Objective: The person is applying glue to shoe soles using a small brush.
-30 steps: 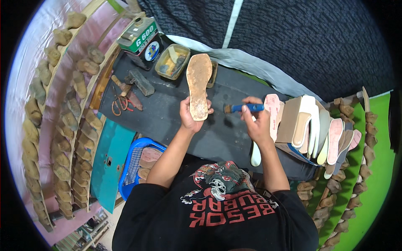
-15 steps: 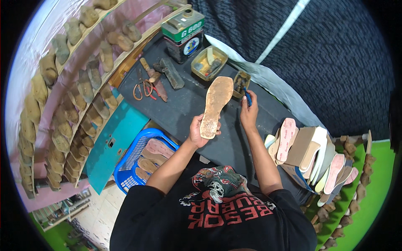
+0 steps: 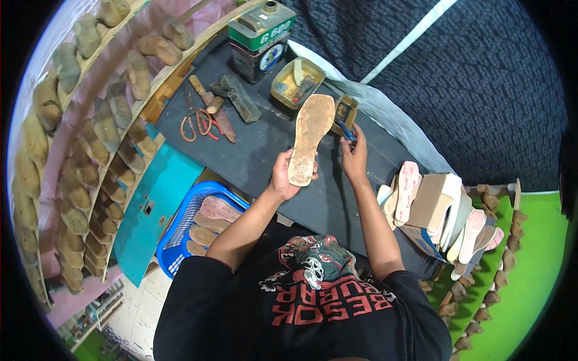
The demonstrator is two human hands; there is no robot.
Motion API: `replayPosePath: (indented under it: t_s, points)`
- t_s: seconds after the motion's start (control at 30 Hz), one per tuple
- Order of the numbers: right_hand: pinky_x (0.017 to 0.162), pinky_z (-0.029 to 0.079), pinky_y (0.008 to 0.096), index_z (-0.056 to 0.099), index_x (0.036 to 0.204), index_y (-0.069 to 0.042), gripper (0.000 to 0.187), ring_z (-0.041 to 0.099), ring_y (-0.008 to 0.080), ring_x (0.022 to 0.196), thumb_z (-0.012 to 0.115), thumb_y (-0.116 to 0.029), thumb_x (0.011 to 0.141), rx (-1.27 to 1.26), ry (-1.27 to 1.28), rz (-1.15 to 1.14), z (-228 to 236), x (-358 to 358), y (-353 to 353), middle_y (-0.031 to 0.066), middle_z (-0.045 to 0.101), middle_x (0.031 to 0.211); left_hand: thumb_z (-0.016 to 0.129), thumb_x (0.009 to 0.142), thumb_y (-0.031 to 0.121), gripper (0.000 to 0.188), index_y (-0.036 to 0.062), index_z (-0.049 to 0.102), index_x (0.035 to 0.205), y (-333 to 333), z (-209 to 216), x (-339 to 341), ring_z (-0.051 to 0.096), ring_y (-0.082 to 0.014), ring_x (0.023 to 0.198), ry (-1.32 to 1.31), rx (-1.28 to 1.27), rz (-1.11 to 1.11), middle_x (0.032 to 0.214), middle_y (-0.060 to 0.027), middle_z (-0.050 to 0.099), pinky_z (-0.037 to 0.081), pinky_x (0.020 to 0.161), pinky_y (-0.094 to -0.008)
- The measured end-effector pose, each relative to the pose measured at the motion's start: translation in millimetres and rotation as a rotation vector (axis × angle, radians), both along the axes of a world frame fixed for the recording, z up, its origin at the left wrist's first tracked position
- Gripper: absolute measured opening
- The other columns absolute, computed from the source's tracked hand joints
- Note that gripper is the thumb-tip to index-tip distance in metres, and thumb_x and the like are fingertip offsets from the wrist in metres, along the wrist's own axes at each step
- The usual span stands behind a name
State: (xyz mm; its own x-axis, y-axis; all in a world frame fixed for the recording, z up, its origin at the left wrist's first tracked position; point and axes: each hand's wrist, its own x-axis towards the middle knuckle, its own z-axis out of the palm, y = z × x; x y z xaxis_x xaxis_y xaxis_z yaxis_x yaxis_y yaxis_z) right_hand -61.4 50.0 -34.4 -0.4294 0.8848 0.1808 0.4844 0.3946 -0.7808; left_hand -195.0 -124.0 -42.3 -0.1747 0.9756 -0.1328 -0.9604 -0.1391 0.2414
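- Head view: your left hand (image 3: 283,177) grips the heel end of a tan sole (image 3: 309,138), fingers wrapped round its lower edge, so the long flat face tilts up toward you and hangs over the dark bench (image 3: 265,153), open for work.
- Your right hand (image 3: 355,155) is closed on a blue-handled brush (image 3: 345,131), just right of the sole; its tip reaches into the small tin (image 3: 345,112) standing beside the sole's toe, close enough to load without stretching.
- Beyond the sole's toe sits a shallow yellow tray (image 3: 297,83) with bits inside, and past that a green-topped can (image 3: 261,39), both pushed to the bench's far edge, clear of the space under the sole.
- Left of the sole, a knife (image 3: 208,108), a dark block (image 3: 239,99) and reddish pincers (image 3: 195,125) lie flat on the bench, set aside but within your left arm's reach.
- Right of the sole, a row of pink and cream insoles (image 3: 442,213) leans upright at the bench's near corner, stacked on edge, likely so that each can be pulled singly.
- Below and left of the sole, off the bench, a blue basket (image 3: 180,231) holds more soles lying flat, beside your left elbow.
- Far left of the sole, curved racks carry rows of shoe lasts (image 3: 78,156), stored out of the way.
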Motion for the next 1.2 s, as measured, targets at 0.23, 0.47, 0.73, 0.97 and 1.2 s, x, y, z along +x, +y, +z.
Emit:
replayPosePath:
  t_s: [0.23,0.47,0.73,0.97,1.2]
  points:
    - [0.076,0.050,0.0311,0.029,0.148,-0.005,0.069,0.060,0.0156,0.088,0.062,0.002,0.088,-0.049,0.130,-0.264,14,39,-19,0.0167,0.050,0.132,0.041,0.095,0.045,0.053,0.0058,0.056,0.127,28,4,22,0.056,-0.0224,0.086,-0.033,0.092,-0.050,0.115,-0.0081,0.059,0.047,0.070,-0.0389]
    - [0.064,0.047,0.0235,0.052,0.120,-0.002,0.020,0.053,0.0068,0.068,0.054,-0.004,0.100,-0.437,0.360,-0.109,20,93,-79,-0.0001,0.057,0.087,0.040,0.096,0.046,0.054,0.0060,0.054,0.130,35,2,69,0.058,-0.0233,0.088,-0.011,0.107,-0.130,0.114,-0.0091,0.060,0.050,0.072,-0.0405]
    - [0.059,0.041,0.0217,0.054,0.110,-0.001,0.009,0.048,0.0026,0.065,0.054,-0.004,0.101,-0.425,0.506,0.006,34,117,-105,-0.0035,0.052,0.072,0.035,0.102,0.037,0.050,0.0086,0.045,0.142,29,6,121,0.065,-0.0181,0.107,0.186,0.018,-0.104,0.124,-0.0071,0.063,0.056,0.089,-0.0363]
    - [0.060,0.041,0.0231,0.054,0.110,-0.001,0.009,0.048,0.0028,0.067,0.053,-0.004,0.101,-0.499,0.502,0.128,15,151,-113,-0.0025,0.054,0.074,0.034,0.102,0.034,0.052,0.0060,0.042,0.146,3,10,151,0.060,-0.0179,0.118,0.316,-0.090,-0.018,0.131,-0.0078,0.060,0.048,0.102,-0.0364]
    - [0.062,0.041,0.0238,0.053,0.119,0.000,0.018,0.047,0.0038,0.069,0.053,-0.009,0.104,-0.587,0.504,0.371,10,143,-131,-0.0029,0.052,0.075,0.034,0.104,0.028,0.050,0.0039,0.039,0.148,-40,13,164,0.059,-0.0197,0.122,0.372,-0.205,0.275,0.135,-0.0097,0.058,0.048,0.105,-0.0370]
